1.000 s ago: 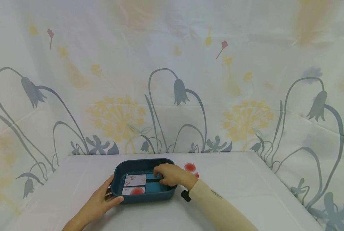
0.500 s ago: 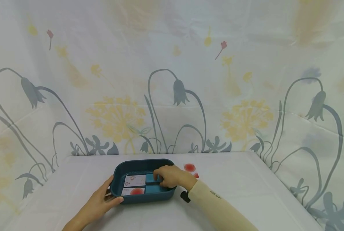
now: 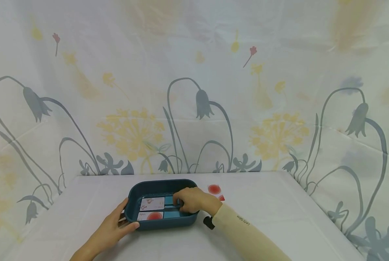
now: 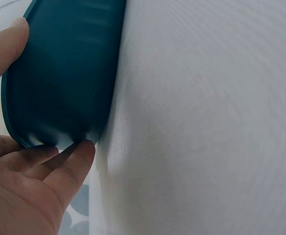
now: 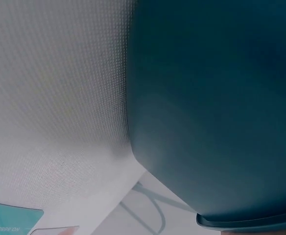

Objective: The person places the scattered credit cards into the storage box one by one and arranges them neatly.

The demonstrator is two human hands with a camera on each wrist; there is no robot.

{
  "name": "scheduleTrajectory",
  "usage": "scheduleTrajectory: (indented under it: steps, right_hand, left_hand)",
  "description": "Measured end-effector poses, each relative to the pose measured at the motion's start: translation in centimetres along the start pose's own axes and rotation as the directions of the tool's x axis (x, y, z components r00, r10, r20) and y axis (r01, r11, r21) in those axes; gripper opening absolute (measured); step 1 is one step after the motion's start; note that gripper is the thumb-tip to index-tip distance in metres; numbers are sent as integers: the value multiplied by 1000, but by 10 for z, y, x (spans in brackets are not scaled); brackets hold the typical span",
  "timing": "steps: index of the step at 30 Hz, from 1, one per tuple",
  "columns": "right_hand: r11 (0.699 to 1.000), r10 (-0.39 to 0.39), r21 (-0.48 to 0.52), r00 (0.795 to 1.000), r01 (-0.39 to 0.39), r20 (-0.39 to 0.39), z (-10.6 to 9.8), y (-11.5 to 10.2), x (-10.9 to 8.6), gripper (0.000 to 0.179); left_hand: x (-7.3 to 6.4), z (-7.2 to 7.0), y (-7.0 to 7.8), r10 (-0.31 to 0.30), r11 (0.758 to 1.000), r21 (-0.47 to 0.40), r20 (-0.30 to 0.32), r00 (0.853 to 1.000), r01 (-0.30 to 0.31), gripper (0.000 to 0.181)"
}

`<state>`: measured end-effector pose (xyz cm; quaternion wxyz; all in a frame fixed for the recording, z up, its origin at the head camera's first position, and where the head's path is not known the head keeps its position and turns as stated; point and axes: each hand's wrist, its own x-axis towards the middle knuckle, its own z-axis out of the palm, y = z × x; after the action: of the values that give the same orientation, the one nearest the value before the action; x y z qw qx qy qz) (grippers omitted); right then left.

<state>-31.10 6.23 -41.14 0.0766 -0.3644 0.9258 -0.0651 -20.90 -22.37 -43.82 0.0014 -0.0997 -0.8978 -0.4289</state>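
A dark teal tray (image 3: 161,225) with rounded corners rests on the white table. My left hand (image 3: 114,224) grips its left end, thumb on the near rim and fingers against the end wall, as the left wrist view shows up close. Inside lie a white printed card (image 3: 152,204), a white card with a red circle (image 3: 150,216), and blue cards (image 3: 172,214) on the right. My right hand (image 3: 191,199) reaches over the right end, fingers bent down at the blue cards. Its fingertips are hidden, and I cannot tell whether they pinch a card.
Beside the tray's right end lies a card with a red circle (image 3: 214,189) and a small red piece (image 3: 221,198). A teal card (image 5: 11,219) shows low in the right wrist view. A black camera (image 3: 209,222) sits under the right wrist. Flowered cloth (image 3: 194,90) hangs behind the table.
Under my right hand, the blue cards' edges have shifted: the dark gap between them has narrowed and a lighter blue strip now shows. The left hand and tray stay put.
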Motion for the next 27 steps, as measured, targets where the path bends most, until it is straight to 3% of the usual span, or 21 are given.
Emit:
scheduleTrajectory:
  steps: [27]
  right_hand:
    - [1000, -16, -28, 1000, 15, -16, 3, -1, 2, 19]
  left_hand:
    - [0, 0, 1, 8, 1000, -12, 2, 1000, -8, 95]
